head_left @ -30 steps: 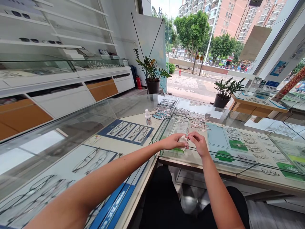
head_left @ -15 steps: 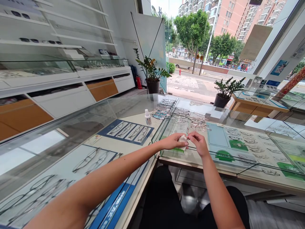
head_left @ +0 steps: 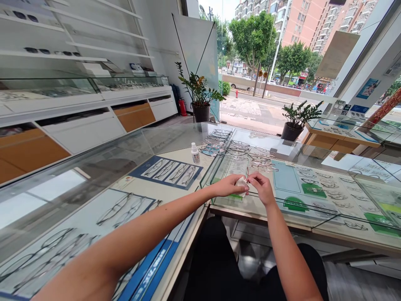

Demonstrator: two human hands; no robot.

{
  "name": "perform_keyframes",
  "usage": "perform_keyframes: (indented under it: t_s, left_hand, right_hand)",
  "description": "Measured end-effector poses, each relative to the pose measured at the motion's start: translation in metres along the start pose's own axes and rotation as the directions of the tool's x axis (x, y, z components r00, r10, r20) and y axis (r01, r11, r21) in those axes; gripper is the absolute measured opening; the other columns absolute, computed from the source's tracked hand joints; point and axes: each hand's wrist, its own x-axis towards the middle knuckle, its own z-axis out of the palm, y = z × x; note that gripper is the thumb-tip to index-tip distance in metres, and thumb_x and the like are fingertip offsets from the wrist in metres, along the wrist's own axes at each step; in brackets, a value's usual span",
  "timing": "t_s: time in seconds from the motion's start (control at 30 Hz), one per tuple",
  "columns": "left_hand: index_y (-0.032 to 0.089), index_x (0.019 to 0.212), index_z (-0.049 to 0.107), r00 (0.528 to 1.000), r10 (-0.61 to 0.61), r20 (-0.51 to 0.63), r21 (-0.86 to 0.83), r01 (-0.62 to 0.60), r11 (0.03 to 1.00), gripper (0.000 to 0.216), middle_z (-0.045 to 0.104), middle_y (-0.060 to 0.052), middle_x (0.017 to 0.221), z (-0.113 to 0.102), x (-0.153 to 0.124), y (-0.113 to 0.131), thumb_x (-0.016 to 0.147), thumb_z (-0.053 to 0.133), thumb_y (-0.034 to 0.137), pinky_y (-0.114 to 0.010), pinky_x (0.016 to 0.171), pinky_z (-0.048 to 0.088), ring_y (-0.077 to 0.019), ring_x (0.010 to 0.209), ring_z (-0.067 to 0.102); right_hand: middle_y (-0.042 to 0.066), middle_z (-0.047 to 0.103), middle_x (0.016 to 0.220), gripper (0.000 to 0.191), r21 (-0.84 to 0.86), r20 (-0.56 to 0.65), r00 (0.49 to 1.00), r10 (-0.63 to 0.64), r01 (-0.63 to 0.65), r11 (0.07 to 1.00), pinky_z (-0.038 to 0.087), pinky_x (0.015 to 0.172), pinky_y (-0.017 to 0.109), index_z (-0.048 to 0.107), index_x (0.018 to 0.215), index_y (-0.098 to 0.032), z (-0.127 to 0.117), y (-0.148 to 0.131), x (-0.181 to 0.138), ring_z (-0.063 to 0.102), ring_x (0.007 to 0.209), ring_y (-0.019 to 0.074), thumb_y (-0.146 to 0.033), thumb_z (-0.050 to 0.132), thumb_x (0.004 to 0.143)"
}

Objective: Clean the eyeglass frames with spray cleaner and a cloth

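Above the front edge of the glass counter [head_left: 225, 205], both hands meet. A white cloth [head_left: 242, 183] is gripped in my left hand [head_left: 230, 186], its fingers folded round it. My right hand [head_left: 260, 186] pinches a thin pair of glasses [head_left: 247, 171] against the cloth; one slim temple sticks up between the hands, while the rest is covered by fingers and cloth. Beyond my left hand a small white spray bottle [head_left: 195, 154] stands upright on the counter top. Several eyeglass frames [head_left: 237, 149] lie in rows on the glass just past my hands.
Inside the counter are more glasses on a blue-edged tray [head_left: 166, 171] and green cards [head_left: 295, 204]. Two potted plants [head_left: 201, 110] stand beyond the counter by the window. White shelving with sunglasses [head_left: 37, 51] lines the left wall.
Almost everything stays put. Both hands remain together at the cloth and glasses, with only a slight shift of the fingers; the view has moved very little.
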Motion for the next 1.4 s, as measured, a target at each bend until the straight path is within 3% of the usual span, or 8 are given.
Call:
perform_keyframes:
  t_s: [0.53, 0.7, 0.87, 1.2, 1.4]
  left_hand:
    - [0.015, 0.093, 0.067, 0.997, 0.068, -0.044, 0.106, -0.063, 0.992, 0.033, 0.071, -0.002, 0.084, 0.006, 0.001, 0.006, 0.085, 0.069, 0.046, -0.026, 0.075, 0.045, -0.0156, 0.076, 0.06]
    - [0.013, 0.088, 0.066, 0.997, 0.021, -0.077, 0.003, -0.021, 1.0, 0.042, 0.065, 0.0, 0.074, 0.003, 0.004, 0.004, 0.075, 0.077, 0.052, -0.024, 0.064, 0.041, -0.0126, 0.066, 0.054]
    - [0.013, 0.083, 0.063, 0.987, -0.057, -0.151, -0.139, 0.036, 0.99, 0.052, 0.049, 0.006, 0.059, 0.001, 0.007, -0.001, 0.066, 0.083, 0.058, -0.022, 0.05, 0.027, -0.0076, 0.052, 0.039]
    - [0.013, 0.076, 0.062, 0.97, -0.065, -0.234, -0.174, 0.024, 0.984, 0.055, 0.041, 0.008, 0.056, -0.004, 0.002, 0.011, 0.066, 0.084, 0.062, -0.022, 0.051, 0.02, -0.0053, 0.052, 0.031]
    - [0.012, 0.068, 0.059, 0.972, -0.031, -0.235, -0.231, -0.024, 0.973, 0.054, 0.04, 0.006, 0.058, 0.001, -0.007, 0.04, 0.066, 0.088, 0.058, -0.023, 0.055, 0.019, -0.0055, 0.056, 0.031]
  right_hand:
    - [0.001, 0.065, 0.076, 0.029, -0.052, -0.061, 0.998, -0.003, 0.0, 0.999, 0.045, 0.077, 0.034, 0.071, 0.073, -0.022, -0.001, -0.002, -0.002, 0.058, 0.076, 0.0181, -0.05, 0.072, 0.083]
    - [0.004, 0.069, 0.081, 0.033, -0.051, -0.069, 0.997, -0.026, 0.022, 0.998, 0.048, 0.08, 0.035, 0.078, 0.077, -0.023, -0.004, 0.001, 0.001, 0.061, 0.081, 0.0201, -0.055, 0.075, 0.082]
    - [0.004, 0.07, 0.08, 0.039, 0.05, -0.098, 0.995, 0.032, -0.027, 0.998, 0.05, 0.084, 0.036, 0.08, 0.078, -0.023, -0.001, 0.001, 0.004, 0.063, 0.083, 0.0211, -0.062, 0.078, 0.078]
    - [0.003, 0.063, 0.079, 0.044, 0.089, -0.211, 0.977, 0.03, -0.012, 0.996, 0.047, 0.079, 0.034, 0.072, 0.073, -0.022, 0.018, -0.012, 0.001, 0.057, 0.082, 0.0195, -0.065, 0.076, 0.079]
    - [0.002, 0.058, 0.078, 0.043, 0.156, -0.284, 0.959, -0.009, 0.055, 0.986, 0.045, 0.076, 0.032, 0.073, 0.076, -0.022, 0.03, -0.034, 0.001, 0.055, 0.08, 0.0184, -0.064, 0.076, 0.082]
